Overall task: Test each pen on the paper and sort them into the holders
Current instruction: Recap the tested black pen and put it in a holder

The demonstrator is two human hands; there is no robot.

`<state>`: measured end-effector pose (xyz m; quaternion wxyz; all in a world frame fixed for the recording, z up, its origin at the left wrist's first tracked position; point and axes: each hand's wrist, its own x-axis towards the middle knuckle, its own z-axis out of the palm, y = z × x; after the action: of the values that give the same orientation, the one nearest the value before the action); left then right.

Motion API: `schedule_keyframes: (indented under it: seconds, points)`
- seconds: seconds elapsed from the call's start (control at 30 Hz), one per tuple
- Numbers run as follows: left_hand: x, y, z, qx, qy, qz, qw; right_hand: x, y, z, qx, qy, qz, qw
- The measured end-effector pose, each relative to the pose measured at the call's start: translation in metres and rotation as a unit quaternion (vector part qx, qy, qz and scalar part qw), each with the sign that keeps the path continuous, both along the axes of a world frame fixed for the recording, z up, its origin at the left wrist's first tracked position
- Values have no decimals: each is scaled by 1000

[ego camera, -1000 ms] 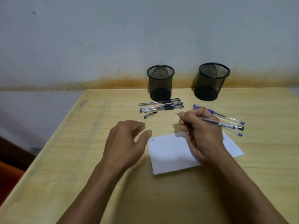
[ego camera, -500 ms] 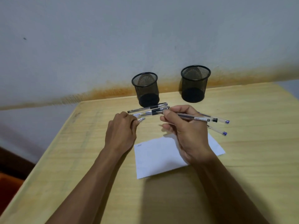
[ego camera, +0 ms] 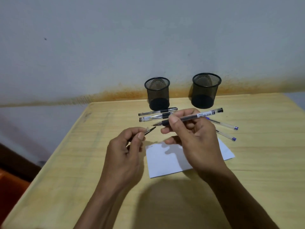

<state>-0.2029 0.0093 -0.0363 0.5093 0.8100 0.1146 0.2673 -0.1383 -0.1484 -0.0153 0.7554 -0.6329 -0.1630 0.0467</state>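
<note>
My right hand [ego camera: 191,139] holds an uncapped black pen [ego camera: 194,116] level above the table, tip pointing left. My left hand [ego camera: 127,149] pinches that pen's clear cap [ego camera: 149,130] just left of the tip, not touching it. A white paper [ego camera: 166,157] lies under my right hand, with a faint mark near its upper left corner. Two capped black pens [ego camera: 156,114] lie in front of the left mesh holder [ego camera: 157,93]. Two blue pens [ego camera: 226,129] lie right of my hand, below the right mesh holder [ego camera: 205,90]. Both holders look empty.
The wooden table [ego camera: 264,171] ends at the stained wall just behind the holders; its left edge runs diagonally down to the lower left. An orange and dark surface [ego camera: 11,187] lies beyond that edge.
My left hand picked the loose cap off the table and lifted it. My right hand raised the pen and turned it level, tip toward the cap. The view shifted.
</note>
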Motion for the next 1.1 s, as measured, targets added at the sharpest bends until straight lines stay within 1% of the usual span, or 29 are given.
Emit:
schedule_keyframes:
  seconds: [0.07, 0.13, 0.23, 0.3, 0.47, 0.6, 0.67, 0.87, 0.93, 1.0, 1.03, 1.07, 1.1]
  points:
    - [-6, -1, 1, -24, -15, -16, 999, -7, 2, 6, -5, -25, -5, 1000]
    - [-11, -2, 3, -53, -23, -30, 998, -11, 3, 9, -34, -50, -23, 998]
    - [-16, -4, 5, -92, -22, -39, 995, -13, 4, 10, -60, -67, -38, 995]
    - [-18, -4, 5, -93, -18, -40, 995, -12, 4, 9, -69, -75, -41, 994]
    - [-20, -5, 7, -61, -15, -56, 996, -12, 6, 5, -94, -85, -27, 992]
    - [-21, -8, 12, -112, -40, -53, 992, -13, 4, 7, -71, -68, -35, 995]
    - [-21, -11, 15, -120, -49, -47, 990, -14, 4, 9, -64, -65, -42, 995]
    - [-15, -15, 22, -96, -51, -36, 993, -13, 1, 13, -48, -38, -42, 997]
    - [-12, -16, 26, -64, -42, -37, 996, -9, -5, 13, -41, 5, -43, 998]
    - [-9, -15, 30, -19, -38, -32, 999, -5, -14, 11, -13, 56, -105, 993]
    - [-8, -14, 33, 8, -36, -25, 999, -4, -21, 10, -5, 56, -151, 987]
    - [-7, -14, 35, 36, -32, -18, 999, -4, -28, 10, -15, 20, -189, 982]
    - [-6, -13, 36, 59, -29, -14, 998, -5, -33, 10, -51, -53, -206, 976]
